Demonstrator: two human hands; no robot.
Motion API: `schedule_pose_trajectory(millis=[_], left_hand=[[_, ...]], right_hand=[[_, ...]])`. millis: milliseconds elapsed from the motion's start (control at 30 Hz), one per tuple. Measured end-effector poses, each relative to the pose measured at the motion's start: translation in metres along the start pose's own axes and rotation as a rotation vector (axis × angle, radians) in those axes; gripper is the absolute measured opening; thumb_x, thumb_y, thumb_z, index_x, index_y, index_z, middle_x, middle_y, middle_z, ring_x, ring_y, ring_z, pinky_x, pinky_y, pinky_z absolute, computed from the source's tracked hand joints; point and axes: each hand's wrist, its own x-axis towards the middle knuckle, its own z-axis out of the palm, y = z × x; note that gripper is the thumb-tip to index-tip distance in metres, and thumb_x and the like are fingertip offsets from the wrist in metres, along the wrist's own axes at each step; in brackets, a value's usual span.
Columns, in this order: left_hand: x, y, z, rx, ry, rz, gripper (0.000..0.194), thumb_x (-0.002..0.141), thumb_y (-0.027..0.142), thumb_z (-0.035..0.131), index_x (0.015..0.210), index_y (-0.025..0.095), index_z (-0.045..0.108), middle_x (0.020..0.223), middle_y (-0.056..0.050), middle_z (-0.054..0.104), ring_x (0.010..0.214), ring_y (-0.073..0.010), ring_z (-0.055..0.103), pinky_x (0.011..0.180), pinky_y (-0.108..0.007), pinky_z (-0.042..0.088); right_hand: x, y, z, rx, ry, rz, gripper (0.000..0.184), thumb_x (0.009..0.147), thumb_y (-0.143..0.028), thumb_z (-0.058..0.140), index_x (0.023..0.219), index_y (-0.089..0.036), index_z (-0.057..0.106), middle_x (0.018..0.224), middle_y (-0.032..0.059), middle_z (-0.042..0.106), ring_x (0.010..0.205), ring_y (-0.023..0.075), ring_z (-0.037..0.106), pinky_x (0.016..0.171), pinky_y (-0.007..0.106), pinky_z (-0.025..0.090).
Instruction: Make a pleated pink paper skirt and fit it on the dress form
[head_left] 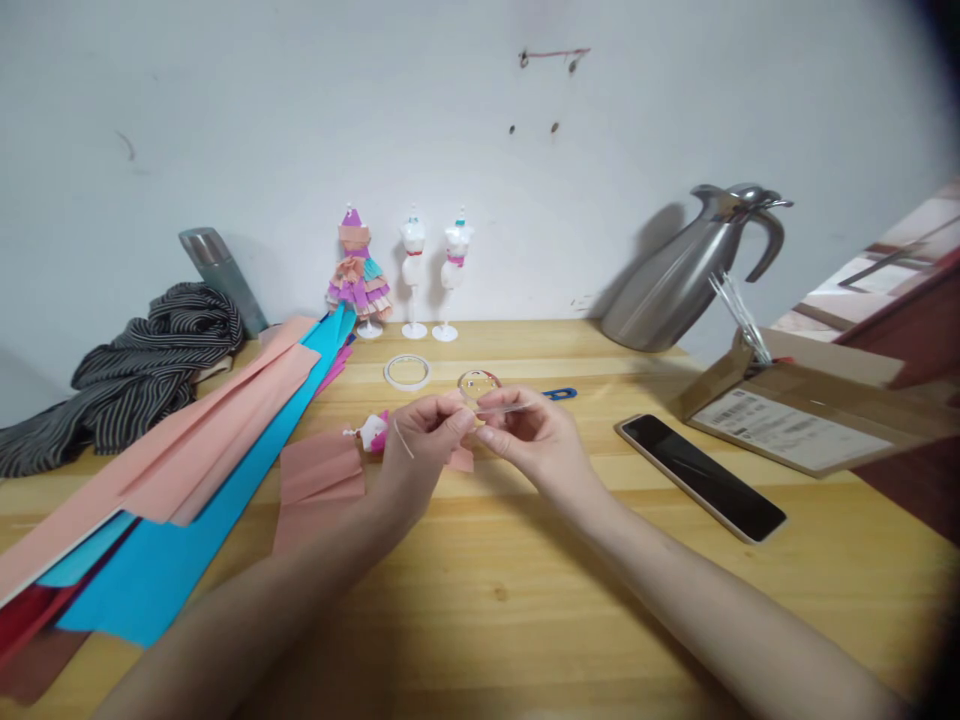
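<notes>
Close together over the middle of the table, my left hand (427, 440) and my right hand (547, 440) are both closed in a pinch. Between their fingertips runs a thin, whitish translucent strand (504, 408); its exact kind is too small to tell. A loose pale end hangs over the back of my left hand. Just behind the fingers lies a small round clear container (478, 382), partly covered by them. Beside my left hand, a small white and pink dress form (371, 433) lies on its side near pink crepe paper (319, 475).
Long crepe paper strips (225, 430) cover the left. Behind stand a dressed form (358, 270), two white forms (413, 265), and a tape roll (408, 372). A blue-handled tool (561, 394), phone (701, 475), steel jug (667, 280) and cardboard box (802, 410) are right.
</notes>
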Motion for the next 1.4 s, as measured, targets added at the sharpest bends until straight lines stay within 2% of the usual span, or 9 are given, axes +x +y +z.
schedule_pose_trajectory(millis=[167, 300, 467, 600, 700, 867, 1067, 1267, 1400], left_hand=[[0.004, 0.008, -0.005, 0.087, 0.081, 0.038, 0.017, 0.066, 0.033, 0.069, 0.062, 0.017, 0.062, 0.048, 0.005, 0.050, 0.046, -0.0066, 0.040, 0.047, -0.021, 0.030], [0.004, 0.006, -0.005, -0.016, -0.004, -0.026, 0.023, 0.067, 0.038, 0.068, 0.063, 0.017, 0.062, 0.049, 0.005, 0.051, 0.045, -0.0064, 0.041, 0.046, -0.021, 0.032], [0.011, 0.012, -0.013, 0.171, 0.018, 0.012, 0.018, 0.067, 0.033, 0.067, 0.059, 0.017, 0.061, 0.046, 0.005, 0.048, 0.045, -0.0077, 0.041, 0.047, -0.022, 0.031], [0.025, 0.014, -0.026, 0.312, 0.085, 0.100, 0.014, 0.067, 0.030, 0.067, 0.062, 0.018, 0.062, 0.049, 0.005, 0.051, 0.049, -0.0093, 0.043, 0.048, -0.022, 0.032], [0.032, 0.010, -0.031, 0.384, 0.103, 0.170, 0.012, 0.066, 0.027, 0.067, 0.062, 0.016, 0.064, 0.052, 0.004, 0.053, 0.052, -0.0096, 0.045, 0.051, -0.022, 0.034], [0.033, 0.006, -0.032, 0.453, 0.058, 0.220, 0.013, 0.068, 0.027, 0.066, 0.061, 0.016, 0.064, 0.053, 0.003, 0.054, 0.054, -0.0096, 0.046, 0.053, -0.022, 0.034], [0.029, 0.011, -0.030, 0.496, 0.025, 0.238, 0.014, 0.069, 0.029, 0.064, 0.062, 0.017, 0.065, 0.053, 0.003, 0.056, 0.053, -0.0101, 0.047, 0.053, -0.024, 0.034], [0.026, 0.020, -0.025, 0.469, 0.029, 0.191, 0.013, 0.065, 0.026, 0.065, 0.056, 0.016, 0.063, 0.051, 0.003, 0.055, 0.051, -0.0087, 0.045, 0.052, -0.022, 0.033], [0.025, 0.022, -0.026, 0.323, -0.060, -0.006, 0.018, 0.062, 0.033, 0.070, 0.059, 0.015, 0.066, 0.045, 0.005, 0.050, 0.045, -0.0064, 0.040, 0.045, -0.020, 0.028]], right_hand=[[0.002, 0.005, -0.001, 0.036, -0.025, 0.037, 0.033, 0.063, -0.035, 0.081, 0.086, -0.021, 0.063, 0.077, 0.0000, 0.060, 0.064, 0.0121, 0.055, 0.057, 0.027, 0.046], [0.002, 0.008, 0.000, 0.087, -0.065, 0.066, 0.034, 0.064, -0.040, 0.081, 0.085, -0.022, 0.062, 0.078, 0.0013, 0.065, 0.064, 0.0135, 0.059, 0.053, 0.027, 0.047], [0.009, -0.007, -0.020, -0.020, -0.067, 0.090, 0.043, 0.063, -0.035, 0.083, 0.098, -0.020, 0.065, 0.079, 0.0017, 0.067, 0.063, 0.0125, 0.061, 0.056, 0.027, 0.050], [0.014, -0.020, -0.037, -0.142, -0.049, 0.085, 0.043, 0.062, -0.037, 0.083, 0.097, -0.018, 0.069, 0.084, 0.0068, 0.072, 0.072, 0.0181, 0.067, 0.065, 0.032, 0.055], [0.014, -0.023, -0.040, -0.227, 0.007, 0.050, 0.038, 0.061, -0.036, 0.082, 0.093, -0.017, 0.071, 0.086, 0.0088, 0.074, 0.075, 0.0210, 0.068, 0.069, 0.035, 0.055], [0.011, -0.022, -0.037, -0.467, 0.078, -0.095, 0.019, 0.070, -0.034, 0.072, 0.079, -0.018, 0.070, 0.076, 0.0069, 0.073, 0.061, 0.0177, 0.062, 0.058, 0.033, 0.050], [0.011, -0.025, -0.038, -0.659, 0.037, -0.213, 0.011, 0.077, -0.027, 0.062, 0.069, -0.020, 0.064, 0.064, 0.0026, 0.067, 0.056, 0.0144, 0.055, 0.055, 0.029, 0.044], [0.008, -0.028, -0.035, -0.685, -0.036, -0.189, 0.013, 0.074, -0.020, 0.055, 0.061, -0.019, 0.057, 0.055, -0.0012, 0.057, 0.051, 0.0117, 0.050, 0.049, 0.025, 0.038], [0.012, -0.024, -0.034, -0.543, 0.062, -0.129, 0.011, 0.068, -0.022, 0.056, 0.057, -0.019, 0.053, 0.052, -0.0024, 0.053, 0.047, 0.0100, 0.044, 0.045, 0.023, 0.033]])
